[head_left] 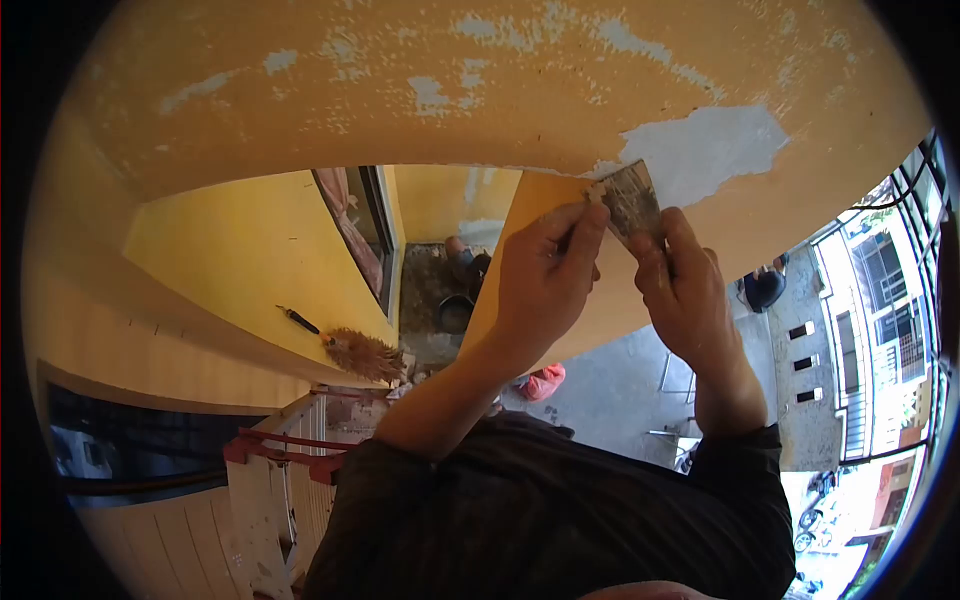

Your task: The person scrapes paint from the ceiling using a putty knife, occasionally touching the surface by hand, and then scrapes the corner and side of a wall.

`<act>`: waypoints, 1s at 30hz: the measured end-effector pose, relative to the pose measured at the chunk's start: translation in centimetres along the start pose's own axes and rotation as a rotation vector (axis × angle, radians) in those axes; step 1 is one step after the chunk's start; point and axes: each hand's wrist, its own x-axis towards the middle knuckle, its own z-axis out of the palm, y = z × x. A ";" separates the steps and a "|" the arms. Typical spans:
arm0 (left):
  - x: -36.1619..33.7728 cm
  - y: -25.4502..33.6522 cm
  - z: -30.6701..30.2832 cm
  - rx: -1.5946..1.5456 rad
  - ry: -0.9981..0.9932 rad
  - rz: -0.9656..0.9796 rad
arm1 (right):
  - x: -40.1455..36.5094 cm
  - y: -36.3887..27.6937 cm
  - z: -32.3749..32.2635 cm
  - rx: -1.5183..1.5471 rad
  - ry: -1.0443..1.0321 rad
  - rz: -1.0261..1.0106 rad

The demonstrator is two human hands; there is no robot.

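Observation:
My right hand [685, 285] is closed round the lower end of a putty knife [632, 200], whose wide, smeared blade points up at the edge of the orange wall [400, 120]. My left hand [555, 265] is closed beside the blade's left side, thumb and fingertips pinched together near its corner; whether they hold a flake or touch the blade is too small to tell. Just above and right of the blade lies a pale grey-white bare patch [715, 150] with ragged edges. More small scraped marks run along the upper wall.
On the yellow ledge [230, 260] at left lie a thin dark-handled tool [298, 320] and a brown bristly duster [362, 355]. A ladder [262, 510] with red parts stands lower left. Far below are a dark bucket [455, 313], a pink bag [542, 382] and a person in dark clothes [765, 290].

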 end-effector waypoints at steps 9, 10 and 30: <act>1.0 -0.2 -0.4 -0.126 0.007 0.031 | 1.3 -1.2 -0.2 -0.060 -0.078 0.054; 1.1 -0.1 -0.6 -0.111 -0.014 0.029 | 1.4 -1.1 -0.1 -0.051 -0.078 0.038; 1.9 0.0 -2.5 0.260 -0.108 0.232 | 0.8 0.7 1.7 -0.029 -0.025 0.005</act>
